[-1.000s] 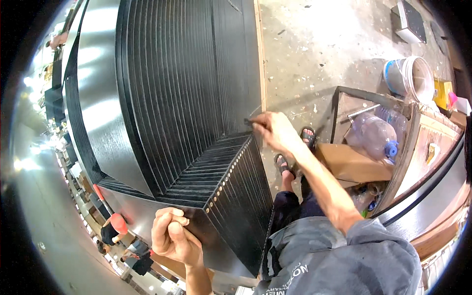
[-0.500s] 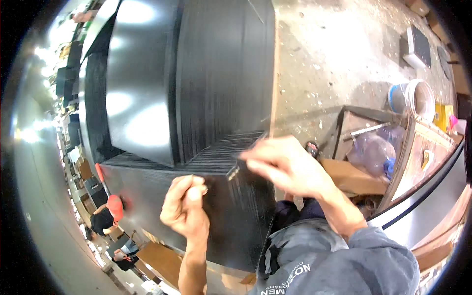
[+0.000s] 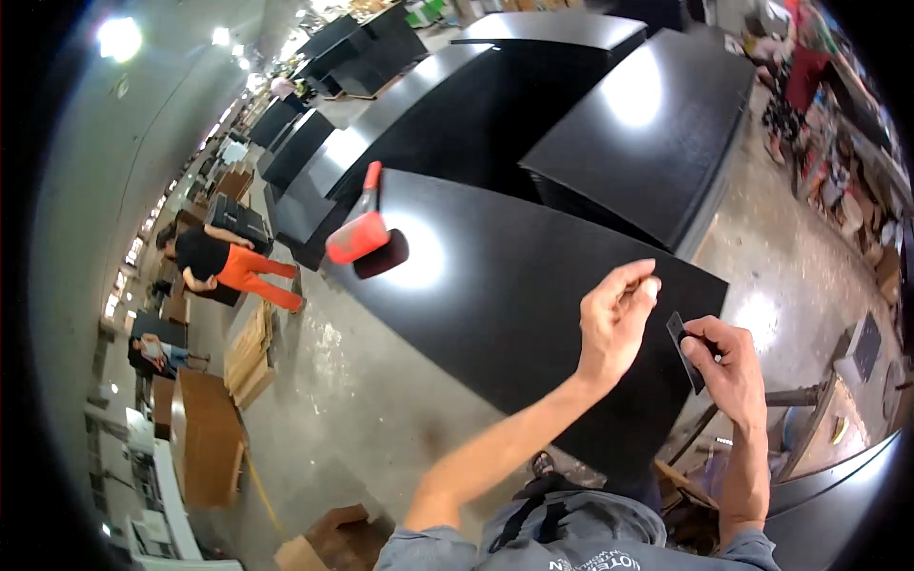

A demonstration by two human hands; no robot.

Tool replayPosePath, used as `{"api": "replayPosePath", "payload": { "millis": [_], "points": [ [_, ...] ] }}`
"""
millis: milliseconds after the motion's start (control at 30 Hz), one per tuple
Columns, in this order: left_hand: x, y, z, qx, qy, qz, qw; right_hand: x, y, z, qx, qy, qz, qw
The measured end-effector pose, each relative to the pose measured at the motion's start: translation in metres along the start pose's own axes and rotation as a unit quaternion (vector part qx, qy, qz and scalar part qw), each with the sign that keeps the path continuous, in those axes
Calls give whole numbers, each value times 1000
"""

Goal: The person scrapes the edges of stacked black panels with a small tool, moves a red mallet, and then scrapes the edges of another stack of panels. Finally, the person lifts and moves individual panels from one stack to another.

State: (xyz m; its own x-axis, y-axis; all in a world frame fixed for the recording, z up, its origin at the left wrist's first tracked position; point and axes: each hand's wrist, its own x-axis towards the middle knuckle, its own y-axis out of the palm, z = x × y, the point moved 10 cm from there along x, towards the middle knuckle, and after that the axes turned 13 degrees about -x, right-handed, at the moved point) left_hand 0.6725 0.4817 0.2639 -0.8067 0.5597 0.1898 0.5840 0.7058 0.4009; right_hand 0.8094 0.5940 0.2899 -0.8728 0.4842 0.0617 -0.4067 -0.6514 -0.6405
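The right hand (image 3: 728, 366) pinches a small dark scraper (image 3: 685, 352) between thumb and fingers (image 3: 709, 333), just past the near corner of a black panel (image 3: 514, 295). The left hand (image 3: 614, 324) is raised over the panel just left of the scraper, fingertips (image 3: 647, 283) pressed together; whether they hold anything cannot be told. A red roller (image 3: 365, 233) lies well beyond both hands on the panel's far end.

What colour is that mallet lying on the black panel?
The mallet is red-orange with a dark face, seen in the head view.
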Motion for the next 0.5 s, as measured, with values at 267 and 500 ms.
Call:
{"api": "replayPosePath", "payload": {
  "millis": [267, 500],
  "points": [
    [-170, -259, -88, -18, -51, -216, 975, 32, 117, 70, -132, -66, 6, 989],
    [-429, -528, -108, 91, -82, -487, 865, 4, 178, 161, -333, -168, -187, 909]
  ]
}}
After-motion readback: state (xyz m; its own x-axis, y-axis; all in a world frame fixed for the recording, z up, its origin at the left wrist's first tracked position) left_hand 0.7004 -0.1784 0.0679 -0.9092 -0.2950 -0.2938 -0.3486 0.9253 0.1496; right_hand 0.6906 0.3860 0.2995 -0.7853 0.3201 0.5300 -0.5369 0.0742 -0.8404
